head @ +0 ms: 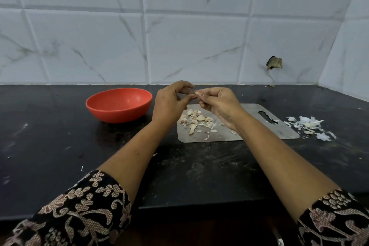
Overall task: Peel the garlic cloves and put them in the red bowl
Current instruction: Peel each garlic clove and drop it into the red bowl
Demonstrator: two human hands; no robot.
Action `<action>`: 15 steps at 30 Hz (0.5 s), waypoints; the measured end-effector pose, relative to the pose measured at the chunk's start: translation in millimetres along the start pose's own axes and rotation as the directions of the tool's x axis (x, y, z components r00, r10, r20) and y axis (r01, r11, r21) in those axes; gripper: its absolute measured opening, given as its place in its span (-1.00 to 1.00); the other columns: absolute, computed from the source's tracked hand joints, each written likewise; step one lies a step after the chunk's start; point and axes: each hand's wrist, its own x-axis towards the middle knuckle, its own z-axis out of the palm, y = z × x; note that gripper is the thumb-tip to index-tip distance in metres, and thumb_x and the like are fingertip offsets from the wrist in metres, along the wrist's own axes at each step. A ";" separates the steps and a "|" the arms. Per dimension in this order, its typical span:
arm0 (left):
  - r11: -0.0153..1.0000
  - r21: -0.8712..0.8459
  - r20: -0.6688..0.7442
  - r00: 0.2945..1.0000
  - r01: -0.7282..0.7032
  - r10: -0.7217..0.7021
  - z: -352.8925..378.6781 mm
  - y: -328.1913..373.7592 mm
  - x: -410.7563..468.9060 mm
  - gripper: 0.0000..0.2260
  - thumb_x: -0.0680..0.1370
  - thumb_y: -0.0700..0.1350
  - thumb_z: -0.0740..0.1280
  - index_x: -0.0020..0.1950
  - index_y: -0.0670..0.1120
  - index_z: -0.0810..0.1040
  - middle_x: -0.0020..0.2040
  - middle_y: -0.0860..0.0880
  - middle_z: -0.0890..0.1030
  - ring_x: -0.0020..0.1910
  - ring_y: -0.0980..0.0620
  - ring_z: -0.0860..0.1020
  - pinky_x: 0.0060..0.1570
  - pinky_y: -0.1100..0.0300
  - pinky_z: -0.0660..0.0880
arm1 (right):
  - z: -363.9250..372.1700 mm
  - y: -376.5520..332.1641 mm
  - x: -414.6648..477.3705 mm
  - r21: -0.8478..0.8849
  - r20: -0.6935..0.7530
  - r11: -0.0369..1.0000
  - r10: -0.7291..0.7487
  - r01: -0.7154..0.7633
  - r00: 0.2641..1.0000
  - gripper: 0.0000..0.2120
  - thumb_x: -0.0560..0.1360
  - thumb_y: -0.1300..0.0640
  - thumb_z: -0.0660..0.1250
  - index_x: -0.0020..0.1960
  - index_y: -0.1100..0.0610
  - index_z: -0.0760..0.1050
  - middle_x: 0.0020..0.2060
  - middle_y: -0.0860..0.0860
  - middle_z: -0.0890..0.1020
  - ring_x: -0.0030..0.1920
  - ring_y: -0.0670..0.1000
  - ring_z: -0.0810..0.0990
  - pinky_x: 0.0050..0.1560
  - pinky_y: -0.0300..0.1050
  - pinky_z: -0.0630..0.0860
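Two sleeves: the patterned left sleeve (pixel 79 209) and right sleeve (pixel 337 217) are nearest the camera, with both bare forearms reaching forward.
Worktop: the dark worktop (pixel 60 146) is speckled with pale flecks.
Steel board: the steel board (pixel 259 126) lies flat on the worktop, under and to the right of the hands.
Garlic cloves: a small heap of garlic cloves (pixel 196 120) sits on the board's left part with loose flakes of skin; whether each is unpeeled cannot be told.
Peel heap: the peel heap (pixel 307 126) lies on the worktop just beside the board's right end.
Hands: the left hand (pixel 171 102) and right hand (pixel 217 104) meet at the fingertips above the board's far edge, both pinching one held clove (pixel 196 94).
Risk 1: the small clove may slip from the fingertip pinch as the skin tears free, and drop among the unsorted heap below.
Risk 2: skin clinging to the fingers may be carried into the bowl with the clove.
Red bowl: the red bowl (pixel 119 114) stands left of the board, near the left hand; no clove shows in its visible interior.
Obstruction: nothing stands between hands and bowl; the left hand itself is nearest it.
Background: the tiled wall (pixel 179 36) has a broken hole (pixel 274 63) at the right.
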 end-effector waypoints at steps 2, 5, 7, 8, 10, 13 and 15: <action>0.999 -0.016 0.015 0.999 0.029 -0.029 0.7 1.7 -0.8 -0.81 0.48 -0.18 0.45 0.08 -0.02 0.66 -0.11 0.07 0.68 -0.41 0.15 0.58 -0.27 0.27 0.55 | 0.3 -0.2 -0.4 -0.011 -0.009 1.000 -0.009 0.009 1.000 -0.89 0.54 0.28 0.35 -0.07 0.17 0.65 -0.26 0.05 0.64 -0.23 -0.08 0.57 -0.08 -0.22 0.58; 0.998 -0.025 0.015 0.998 0.058 -0.058 2.0 1.6 -0.8 -0.88 0.49 -0.17 0.45 -0.01 0.01 0.68 -0.11 0.09 0.68 -0.42 0.07 0.56 -0.30 0.21 0.55 | -0.1 1.5 -1.2 -0.060 0.002 0.998 -0.032 0.032 0.999 -0.88 0.53 0.26 0.37 -0.10 0.11 0.66 -0.26 -0.01 0.64 -0.20 -0.10 0.57 -0.08 -0.22 0.57; 0.995 -0.060 0.014 0.997 0.077 -0.076 2.9 1.2 -1.1 -0.87 0.49 -0.19 0.44 -0.04 0.03 0.67 -0.12 0.10 0.67 -0.42 0.05 0.55 -0.32 0.22 0.53 | 0.7 2.7 -1.2 -0.054 -0.006 0.998 -0.039 0.039 0.999 -0.88 0.51 0.28 0.39 -0.12 0.11 0.67 -0.28 -0.03 0.65 -0.21 -0.11 0.58 -0.12 -0.24 0.56; 0.993 -0.081 0.016 0.997 0.083 -0.082 3.4 1.4 -1.3 -0.86 0.49 -0.21 0.44 -0.05 0.04 0.66 -0.13 0.10 0.66 -0.42 0.06 0.54 -0.33 0.25 0.50 | 1.3 3.1 -1.1 -0.040 -0.016 0.998 -0.045 0.045 0.999 -0.89 0.50 0.29 0.40 -0.13 0.12 0.67 -0.30 -0.03 0.65 -0.22 -0.11 0.59 -0.15 -0.25 0.56; 0.986 -0.128 0.025 0.994 0.105 -0.103 4.1 3.5 -1.8 -0.86 0.50 -0.24 0.42 -0.08 0.01 0.66 -0.16 0.09 0.66 -0.44 0.11 0.53 -0.39 0.31 0.45 | 2.0 3.8 -0.7 0.000 -0.039 0.998 -0.064 0.064 0.997 -0.90 0.48 0.31 0.41 -0.13 0.16 0.66 -0.32 0.01 0.65 -0.26 -0.09 0.59 -0.19 -0.27 0.57; 0.965 -0.209 0.050 0.987 0.160 -0.152 6.3 5.4 -2.2 -0.88 0.52 -0.27 0.39 -0.11 -0.06 0.64 -0.27 0.06 0.63 -0.46 0.14 0.53 -0.46 0.31 0.43 | 2.5 4.5 -0.6 0.003 -0.067 0.995 -0.101 0.101 0.993 -0.94 0.47 0.33 0.42 -0.11 0.21 0.65 -0.32 0.05 0.65 -0.29 -0.09 0.60 -0.21 -0.27 0.58; 0.946 -0.254 0.059 0.980 0.199 -0.190 7.7 4.9 -3.1 -0.87 0.53 -0.27 0.39 -0.14 -0.04 0.62 -0.31 0.03 0.62 -0.45 0.13 0.55 -0.46 0.29 0.45 | 3.0 4.3 -0.5 -0.038 -0.084 0.991 -0.133 0.130 0.988 -0.93 0.46 0.32 0.44 -0.12 0.19 0.64 -0.32 0.04 0.66 -0.29 -0.09 0.61 -0.23 -0.28 0.57</action>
